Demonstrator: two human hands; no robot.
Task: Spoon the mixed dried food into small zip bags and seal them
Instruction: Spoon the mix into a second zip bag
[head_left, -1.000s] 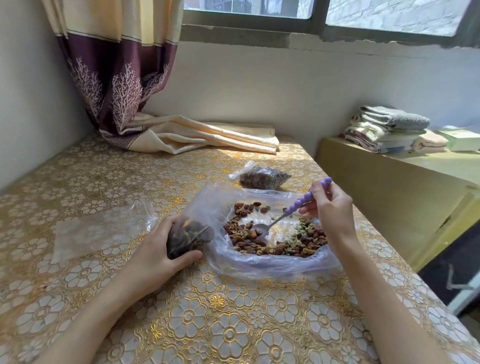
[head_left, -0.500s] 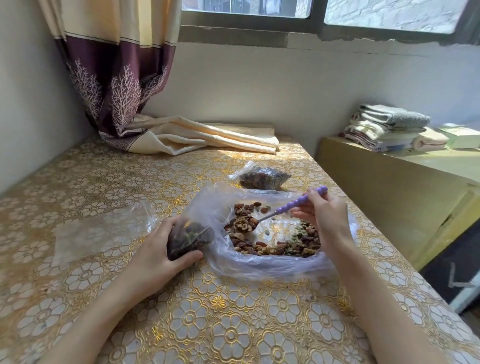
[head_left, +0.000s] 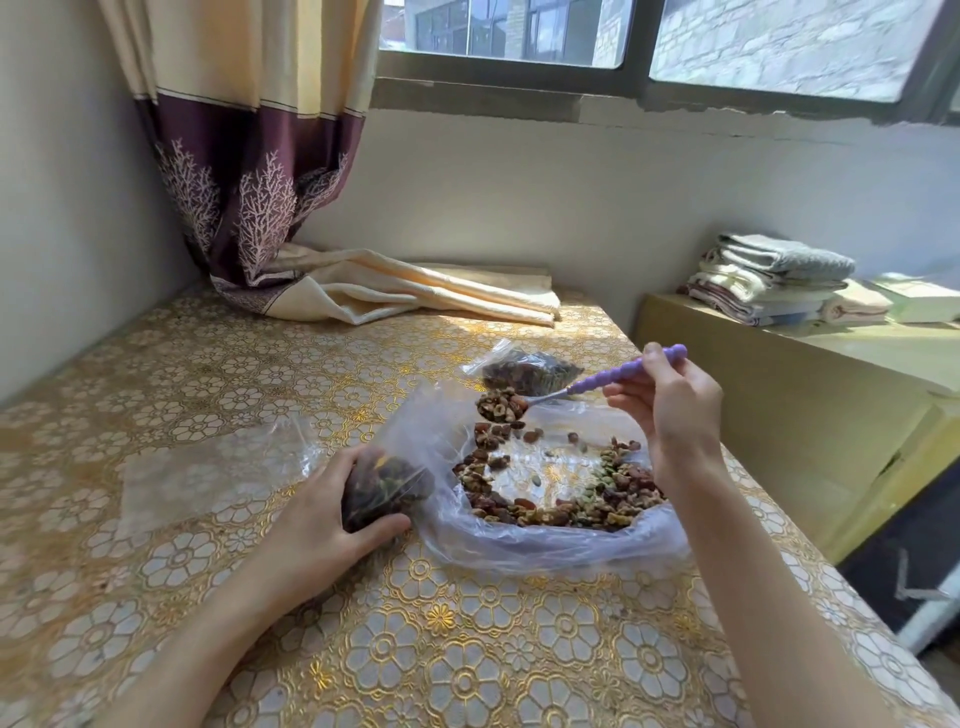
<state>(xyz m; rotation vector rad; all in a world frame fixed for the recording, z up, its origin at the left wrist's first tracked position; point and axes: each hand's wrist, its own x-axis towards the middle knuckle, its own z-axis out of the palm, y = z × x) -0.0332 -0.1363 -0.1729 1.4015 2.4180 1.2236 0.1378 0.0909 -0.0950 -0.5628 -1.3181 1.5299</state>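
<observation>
A large clear plastic bag (head_left: 545, 545) lies open on the table, holding mixed dried food (head_left: 571, 499) of nuts, seeds and dark fruit. My right hand (head_left: 670, 410) pinches the purple handle of a spoon (head_left: 618, 375) whose bowl, heaped with food (head_left: 500, 406), hangs above the bag's far left side. My left hand (head_left: 317, 519) grips a small zip bag (head_left: 384, 486), partly filled with dark food, at the big bag's left edge. A filled small bag (head_left: 524, 366) lies farther back.
Empty clear zip bags (head_left: 208, 473) lie flat to the left on the gold floral tablecloth (head_left: 415, 649). A curtain (head_left: 405, 288) trails over the table's back. A yellow cabinet (head_left: 805, 415) with folded towels (head_left: 769, 280) stands to the right.
My right hand scooped food from the big bag and has lifted the loaded spoon up and to the left. My left hand and its small bag stayed in place.
</observation>
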